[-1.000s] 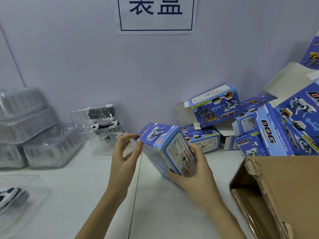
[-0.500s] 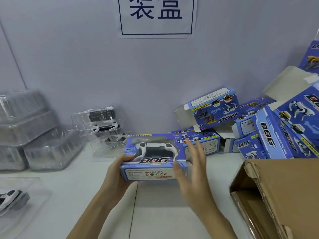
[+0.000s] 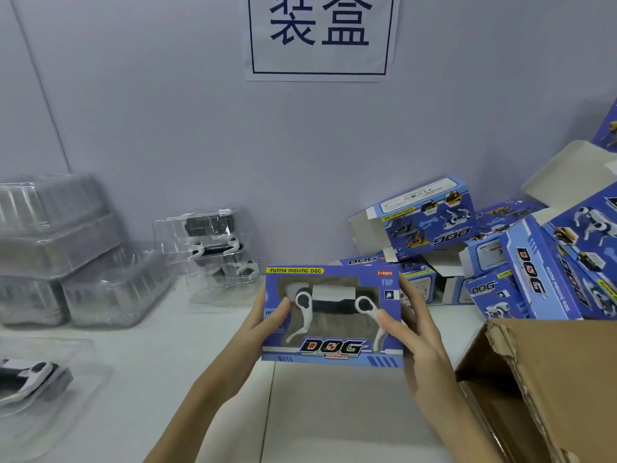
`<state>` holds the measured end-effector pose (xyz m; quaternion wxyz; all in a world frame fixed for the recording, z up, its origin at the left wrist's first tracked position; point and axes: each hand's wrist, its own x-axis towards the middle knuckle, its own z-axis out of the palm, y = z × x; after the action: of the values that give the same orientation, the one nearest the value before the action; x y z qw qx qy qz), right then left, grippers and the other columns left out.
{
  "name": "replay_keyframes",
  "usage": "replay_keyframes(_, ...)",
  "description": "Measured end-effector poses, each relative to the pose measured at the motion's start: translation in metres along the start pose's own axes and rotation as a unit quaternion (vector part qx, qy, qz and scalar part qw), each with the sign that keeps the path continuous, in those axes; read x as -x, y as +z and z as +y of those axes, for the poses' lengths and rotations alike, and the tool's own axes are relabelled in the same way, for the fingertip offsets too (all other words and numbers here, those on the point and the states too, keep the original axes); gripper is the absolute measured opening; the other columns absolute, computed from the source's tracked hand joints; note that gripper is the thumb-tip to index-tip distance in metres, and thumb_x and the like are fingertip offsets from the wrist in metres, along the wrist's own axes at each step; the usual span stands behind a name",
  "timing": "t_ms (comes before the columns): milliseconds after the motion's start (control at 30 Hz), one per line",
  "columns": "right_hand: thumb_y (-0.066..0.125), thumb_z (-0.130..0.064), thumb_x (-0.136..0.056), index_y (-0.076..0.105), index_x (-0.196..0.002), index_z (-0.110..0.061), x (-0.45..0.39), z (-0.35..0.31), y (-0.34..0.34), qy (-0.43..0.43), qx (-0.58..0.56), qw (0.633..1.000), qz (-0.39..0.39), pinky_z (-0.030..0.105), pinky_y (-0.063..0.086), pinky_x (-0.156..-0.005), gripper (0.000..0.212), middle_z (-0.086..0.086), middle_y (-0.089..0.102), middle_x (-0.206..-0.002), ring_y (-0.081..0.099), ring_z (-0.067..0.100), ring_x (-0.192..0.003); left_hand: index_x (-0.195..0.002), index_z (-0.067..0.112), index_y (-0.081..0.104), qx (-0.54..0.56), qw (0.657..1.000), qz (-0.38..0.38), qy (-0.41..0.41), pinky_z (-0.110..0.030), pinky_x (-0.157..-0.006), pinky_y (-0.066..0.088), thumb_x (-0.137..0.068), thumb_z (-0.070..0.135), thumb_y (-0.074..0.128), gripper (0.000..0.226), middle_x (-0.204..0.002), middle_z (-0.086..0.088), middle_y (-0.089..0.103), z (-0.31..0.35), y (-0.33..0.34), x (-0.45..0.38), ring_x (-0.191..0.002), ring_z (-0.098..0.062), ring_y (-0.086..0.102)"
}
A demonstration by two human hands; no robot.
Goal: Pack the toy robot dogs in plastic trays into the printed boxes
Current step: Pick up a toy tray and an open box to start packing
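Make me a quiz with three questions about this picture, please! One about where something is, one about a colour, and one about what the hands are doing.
1. Where is the brown cardboard carton?
A. At the right edge of the table
B. On top of the clear trays
C. Hanging on the wall

2. What colour is the box being held?
A. Red
B. Blue
C. Green

3. How is the box being held?
A. One hand only
B. Lying on the table untouched
C. Both hands, one at each side

Answers:
1. A: the cardboard carton sits at the lower right, beside the heap of empty boxes.
2. B: the box is blue, with "DOG" printed on its front and a white toy dog showing through its window.
3. C: the left hand grips the left side and the right hand grips the right side, thumbs on the front.
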<state>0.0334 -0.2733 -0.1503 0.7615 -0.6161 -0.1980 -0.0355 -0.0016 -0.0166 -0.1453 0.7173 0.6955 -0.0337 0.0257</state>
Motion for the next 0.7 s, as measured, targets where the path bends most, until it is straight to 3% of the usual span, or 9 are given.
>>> replay_keyframes(67, 0.072, -0.037, -0.087, 0.044, -0.147, -0.054, 0.002, 0.0, 0.001, -0.012, 0.028, 0.999, -0.013, 0.041, 0.058, -0.098, 0.068, -0.007, 0.066, -0.136, 0.065, 0.018, -0.126, -0.143, 0.039, 0.058, 0.053, 0.998, 0.024, -0.009, -0.024, -0.093, 0.057, -0.072, 0.07, 0.078, 0.08, -0.121, 0.019, 0.073, -0.002, 0.003, 0.0, -0.114, -0.003, 0.069)
replay_keyframes(167, 0.058, -0.049, -0.094, 0.027, -0.154, -0.059, 0.005, 0.001, 0.009, -0.014, 0.09, 0.995, -0.033, 0.013, 0.051, -0.095, 0.069, -0.028, 0.059, -0.138, 0.06, -0.005, -0.123, -0.11, 0.046, 0.079, 0.088, 0.995, 0.043, -0.02, -0.027, -0.08, 0.061, -0.078, 0.067, 0.071, 0.039, -0.11, 0.016, 0.075, 0.001, 0.008, 0.002, -0.104, -0.008, 0.072)
replay_keyframes(233, 0.044, -0.062, -0.093, 0.015, -0.156, -0.06, 0.009, 0.0, 0.015, 0.008, 0.133, 0.99, -0.046, 0.006, 0.046, -0.095, 0.069, -0.039, 0.053, -0.137, 0.055, -0.015, -0.119, -0.115, 0.039, 0.077, 0.074, 0.996, 0.05, -0.013, -0.027, -0.064, 0.057, -0.084, 0.064, 0.062, 0.043, -0.111, 0.007, 0.075, 0.004, 0.007, 0.003, -0.095, -0.02, 0.072)
replay_keyframes(300, 0.038, -0.068, -0.092, 0.013, -0.158, -0.056, 0.01, 0.0, 0.017, 0.038, 0.156, 0.985, -0.056, 0.005, 0.044, -0.096, 0.072, -0.036, 0.054, -0.138, 0.054, -0.016, -0.121, -0.129, 0.02, 0.068, 0.063, 0.996, 0.059, -0.009, -0.027, -0.058, 0.052, -0.085, 0.064, 0.061, 0.062, -0.11, -0.006, 0.071, 0.008, 0.003, 0.004, -0.088, -0.028, 0.066)
replay_keyframes(367, 0.043, -0.067, -0.099, 0.018, -0.156, -0.053, 0.009, -0.008, 0.016, 0.065, 0.176, 0.98, -0.068, 0.013, 0.052, -0.09, 0.064, -0.028, 0.065, -0.127, 0.065, -0.003, -0.114, -0.125, 0.015, 0.068, 0.058, 0.997, 0.043, -0.007, -0.029, -0.057, 0.047, -0.087, 0.067, 0.062, 0.065, -0.099, -0.012, 0.069, 0.01, -0.003, 0.004, -0.078, -0.027, 0.063)
replay_keyframes(467, 0.065, -0.046, -0.094, 0.039, -0.145, -0.041, 0.007, -0.028, 0.006, 0.158, 0.148, 0.973, -0.076, 0.043, 0.065, -0.08, 0.057, -0.006, 0.078, -0.106, 0.076, 0.021, -0.098, -0.111, 0.012, 0.077, 0.075, 0.997, 0.023, 0.009, -0.034, -0.055, 0.045, -0.1, 0.067, 0.047, 0.063, -0.086, -0.021, 0.068, 0.01, -0.015, 0.002, -0.073, -0.031, 0.06)
replay_keyframes(567, 0.083, -0.044, -0.082, 0.05, -0.138, -0.028, 0.009, -0.048, -0.001, 0.228, 0.066, 0.967, -0.096, 0.056, 0.063, -0.083, 0.066, 0.011, 0.078, -0.112, 0.075, 0.033, -0.104, -0.119, 0.002, 0.076, 0.138, 0.99, 0.026, 0.015, -0.037, -0.056, 0.051, -0.097, 0.069, 0.037, 0.081, -0.094, -0.027, 0.07, 0.01, -0.022, -0.003, -0.075, -0.036, 0.064)
replay_keyframes(700, 0.082, -0.022, -0.082, 0.048, -0.138, -0.007, 0.014, -0.058, 0.008, 0.226, -0.132, 0.965, -0.028, 0.072, 0.054, -0.092, 0.068, 0.028, 0.069, -0.124, 0.069, 0.043, -0.113, -0.135, 0.016, 0.07, 0.238, 0.969, 0.044, 0.057, -0.041, -0.065, 0.06, -0.099, 0.071, 0.032, 0.076, -0.125, -0.018, 0.07, 0.012, -0.026, -0.006, -0.095, -0.035, 0.069)
